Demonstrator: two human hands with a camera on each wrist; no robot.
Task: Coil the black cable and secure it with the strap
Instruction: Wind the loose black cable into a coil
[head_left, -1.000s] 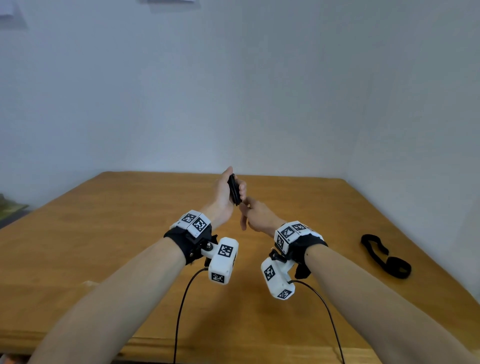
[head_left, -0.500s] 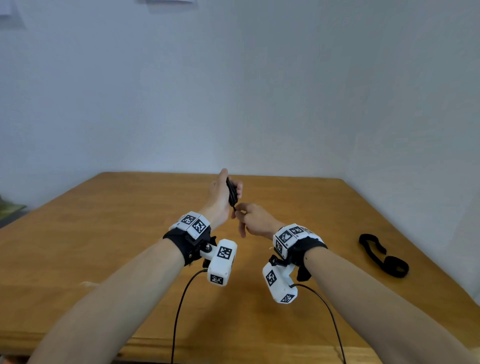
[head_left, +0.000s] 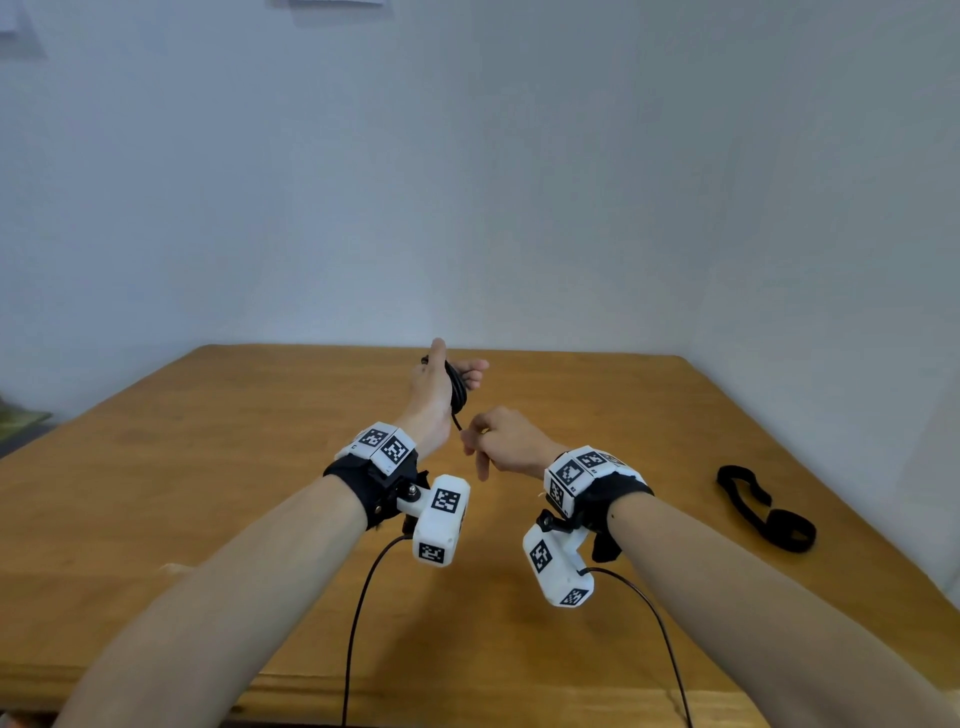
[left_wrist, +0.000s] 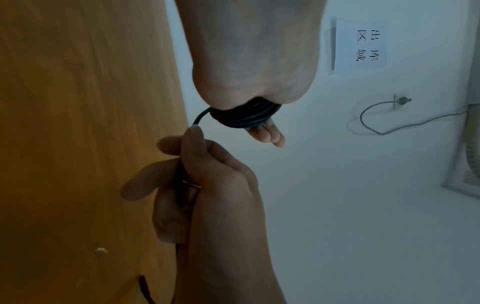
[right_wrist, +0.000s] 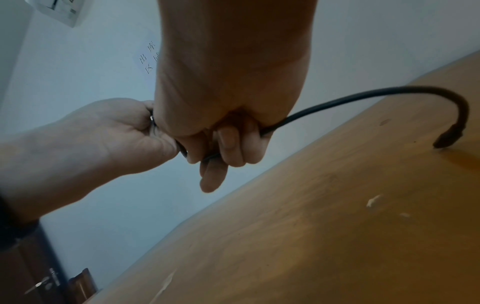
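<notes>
Pale walls stand behind a wooden table (head_left: 208, 467). Above it the left hand (head_left: 431, 387) is raised, with the black cable (head_left: 458, 389) coiled round its palm and its fingers curled on the coil. Just beside the left hand, the right hand (head_left: 506, 441) pinches the cable's loose tail. The strap (head_left: 787, 541) lies on the table, well apart from the left hand.

Head view downward from above; close, seemingly tilted wrist views; shared: left hand (head_left: 432, 395), right hand (head_left: 506, 441).
</notes>
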